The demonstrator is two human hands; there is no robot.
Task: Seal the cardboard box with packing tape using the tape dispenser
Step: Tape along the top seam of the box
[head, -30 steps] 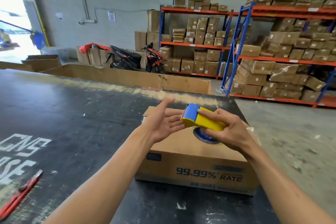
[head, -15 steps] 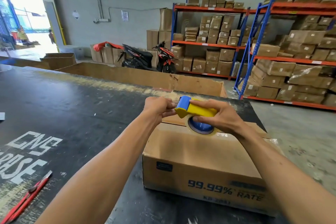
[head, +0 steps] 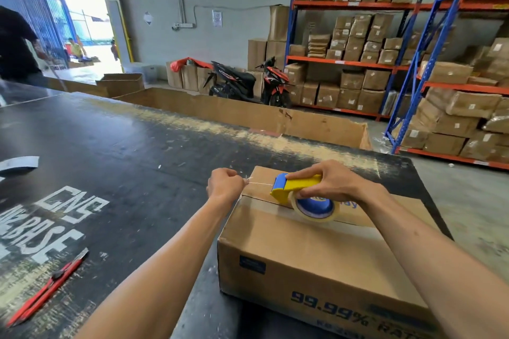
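Note:
A brown cardboard box [head: 316,253] with blue print sits on the black table [head: 115,151], its top flaps closed. My right hand [head: 327,184] grips a yellow and blue tape dispenser [head: 294,187] above the box's top seam, with the clear tape roll [head: 316,208] resting on the cardboard. My left hand [head: 224,186] is closed at the box's far left edge, pinching the free end of the clear tape [head: 260,183]. The tape is stretched between my left fingers and the dispenser.
A red utility knife [head: 46,286] lies on the table at the near left. A long open cardboard bin [head: 248,115] borders the table's far edge. Shelving with boxes [head: 385,63], a motorbike [head: 248,82] and a person [head: 16,47] at far left stand beyond.
My left hand closed on the tape end and pulled it left away from the dispenser. The dispenser came down onto the box top. The view shifted, so the box appears nearer.

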